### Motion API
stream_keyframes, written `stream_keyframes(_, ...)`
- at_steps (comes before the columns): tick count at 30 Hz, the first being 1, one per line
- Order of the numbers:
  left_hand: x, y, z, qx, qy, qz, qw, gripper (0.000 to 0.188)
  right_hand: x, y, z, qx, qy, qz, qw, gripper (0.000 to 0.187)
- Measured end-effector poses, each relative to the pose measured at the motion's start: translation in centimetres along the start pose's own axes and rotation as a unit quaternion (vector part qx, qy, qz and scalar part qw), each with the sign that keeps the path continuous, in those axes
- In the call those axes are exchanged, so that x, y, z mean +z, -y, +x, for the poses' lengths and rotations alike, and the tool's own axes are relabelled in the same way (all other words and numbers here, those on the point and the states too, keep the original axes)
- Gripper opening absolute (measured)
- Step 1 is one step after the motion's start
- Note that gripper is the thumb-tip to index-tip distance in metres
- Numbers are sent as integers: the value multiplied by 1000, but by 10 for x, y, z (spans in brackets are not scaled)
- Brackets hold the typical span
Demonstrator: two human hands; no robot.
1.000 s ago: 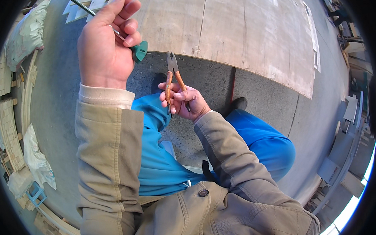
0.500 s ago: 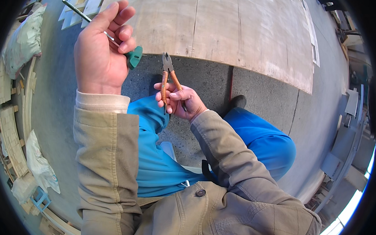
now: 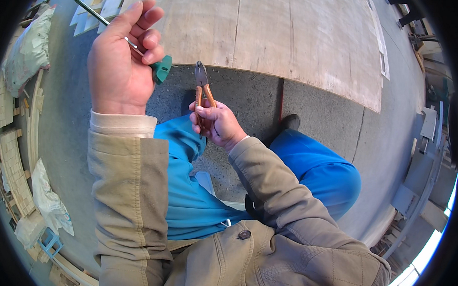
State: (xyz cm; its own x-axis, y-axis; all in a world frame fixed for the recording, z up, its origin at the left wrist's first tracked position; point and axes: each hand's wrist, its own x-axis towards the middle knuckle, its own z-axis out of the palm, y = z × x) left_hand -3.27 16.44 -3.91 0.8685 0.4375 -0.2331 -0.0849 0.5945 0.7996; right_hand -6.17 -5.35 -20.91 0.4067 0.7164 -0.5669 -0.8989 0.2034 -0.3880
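My left hand [image 3: 123, 66] is raised at the upper left, its fingers curled around a thin metal rod. A green handle [image 3: 162, 69] shows below those fingers, apparently part of the same rod-like tool, whose dark end [image 3: 90, 11] sticks out past the thumb. The fingers hide the middle of it, and its exact kind is unclear. My right hand [image 3: 219, 124] grips combination pliers [image 3: 201, 76] with worn orange handles. The pliers point away from me, jaws together, beside the near edge of the wooden board.
A large plywood board [image 3: 270, 30] lies ahead of me on the concrete floor [image 3: 334, 114]. White sacks [image 3: 49, 199] and stacked wood pieces [image 3: 15, 170] line the left side. Metal parts [image 3: 416, 171] stand at the right. Someone's dark-clad legs [image 3: 408, 8] appear at the far right.
The pliers' handles have been squeezed together and the jaws have closed. My right hand has shifted slightly left. The left hand has barely moved.
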Motion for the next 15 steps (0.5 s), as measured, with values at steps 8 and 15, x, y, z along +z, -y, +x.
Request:
stream_keyframes(8, -1, -4, -3, -2, -4, -14, 1000, 28, 13, 6, -2, 2, -35, -45, 998, 18)
stream_keyframes(15, 3, -4, -5, 0, -12, -15, 1000, 28, -1, 25, -10, 12, 60, 12, 998, 35)
